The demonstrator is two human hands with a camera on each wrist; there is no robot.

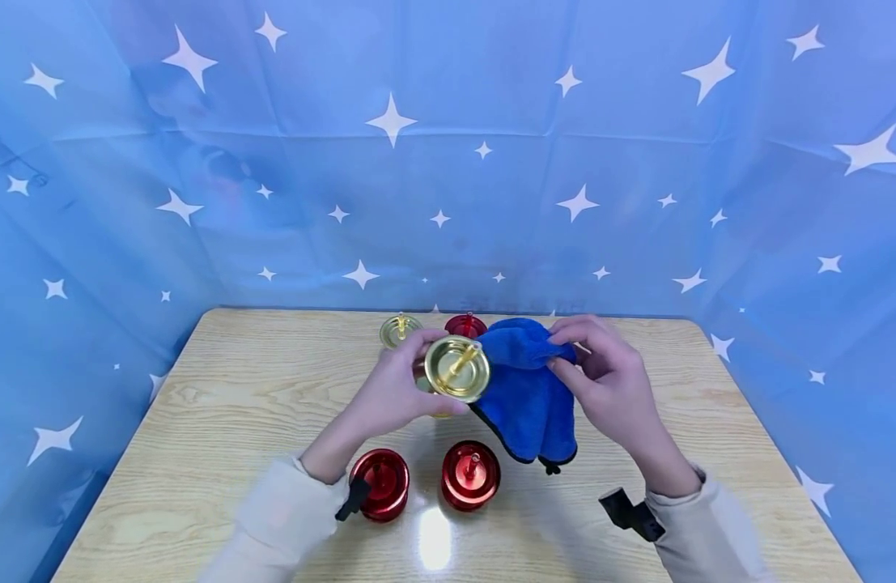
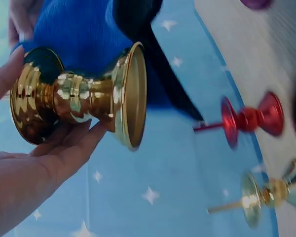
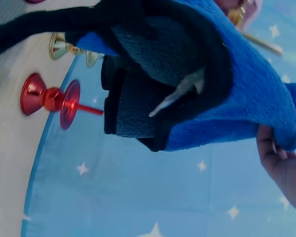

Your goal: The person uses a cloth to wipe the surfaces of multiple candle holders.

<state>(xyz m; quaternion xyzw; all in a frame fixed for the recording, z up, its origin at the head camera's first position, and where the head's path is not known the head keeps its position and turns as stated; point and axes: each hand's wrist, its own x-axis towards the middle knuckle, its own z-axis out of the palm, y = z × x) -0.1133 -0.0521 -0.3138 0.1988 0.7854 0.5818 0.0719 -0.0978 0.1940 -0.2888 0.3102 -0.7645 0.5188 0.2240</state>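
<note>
My left hand (image 1: 389, 389) grips a shiny gold candlestick (image 2: 74, 98) by its dish end, tilted so that the dish with its upright spike faces the head camera. In the left wrist view its flared foot points away from the palm. My right hand (image 1: 611, 385) pinches the upper edge of a blue cloth (image 1: 524, 405) between thumb and fingers. The cloth has a black border and hangs just right of the candlestick, its upper left part right at the dish rim. In the right wrist view, folds of cloth (image 3: 256, 94) cover most of the candlestick.
Two red candlesticks stand near the front, one (image 1: 382, 486) beneath my left wrist and another (image 1: 471, 478) to its right. Farther back stand a gold candlestick (image 2: 274, 193) and a red one (image 3: 52, 99). Behind the wooden table (image 1: 236, 380) hangs a blue star-patterned curtain (image 1: 448, 162).
</note>
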